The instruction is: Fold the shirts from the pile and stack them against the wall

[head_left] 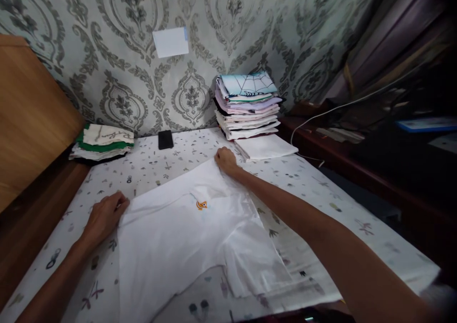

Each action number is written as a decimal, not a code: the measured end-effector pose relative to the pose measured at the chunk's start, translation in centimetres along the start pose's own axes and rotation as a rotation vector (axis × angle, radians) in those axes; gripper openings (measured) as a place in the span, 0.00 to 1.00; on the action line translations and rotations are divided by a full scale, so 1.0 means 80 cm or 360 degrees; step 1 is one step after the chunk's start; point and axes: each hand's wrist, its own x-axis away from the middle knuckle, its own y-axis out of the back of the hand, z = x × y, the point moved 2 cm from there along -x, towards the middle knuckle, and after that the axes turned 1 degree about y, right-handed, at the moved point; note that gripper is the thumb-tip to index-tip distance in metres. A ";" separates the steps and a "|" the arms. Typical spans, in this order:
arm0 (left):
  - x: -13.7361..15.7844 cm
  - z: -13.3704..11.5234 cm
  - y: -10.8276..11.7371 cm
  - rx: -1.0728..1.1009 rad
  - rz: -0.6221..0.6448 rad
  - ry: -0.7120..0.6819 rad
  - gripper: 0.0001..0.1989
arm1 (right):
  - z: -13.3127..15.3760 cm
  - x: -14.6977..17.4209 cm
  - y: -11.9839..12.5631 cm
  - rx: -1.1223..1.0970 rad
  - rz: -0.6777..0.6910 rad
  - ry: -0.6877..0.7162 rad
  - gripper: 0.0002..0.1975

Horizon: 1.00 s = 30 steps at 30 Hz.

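A white T-shirt (171, 237) with a small orange fish-like motif on its front lies spread across the bed sheet, with one sleeve reaching toward the lower right. My left hand (106, 212) is at the shirt's far left corner, fingers curled and pinching its edge. Farther off, my right hand (225, 160) is closed in a fist on the shirt's upper right corner. The fabric between both hands is drawn fairly straight, with a few creases near the motif. The fingertips of my right hand are hidden.
A tall stack of folded clothes (248, 111) stands by the patterned wall, with a folded white cloth (266, 146) before it. Left of these lie a black wallet-like object (165, 140) and a smaller folded pile (103, 141). A white cable (342, 105) hangs at right.
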 end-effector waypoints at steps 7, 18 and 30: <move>0.006 -0.007 0.002 -0.0123 -0.0148 -0.0068 0.18 | 0.005 0.014 0.008 -0.0041 -0.0055 0.0134 0.18; 0.042 -0.060 -0.025 -0.0094 0.0068 -0.0558 0.23 | 0.008 0.057 -0.047 0.0212 0.0153 0.0795 0.37; 0.086 0.005 0.047 0.0113 0.0097 -0.0151 0.11 | 0.005 0.055 -0.055 0.0279 0.0073 0.0833 0.37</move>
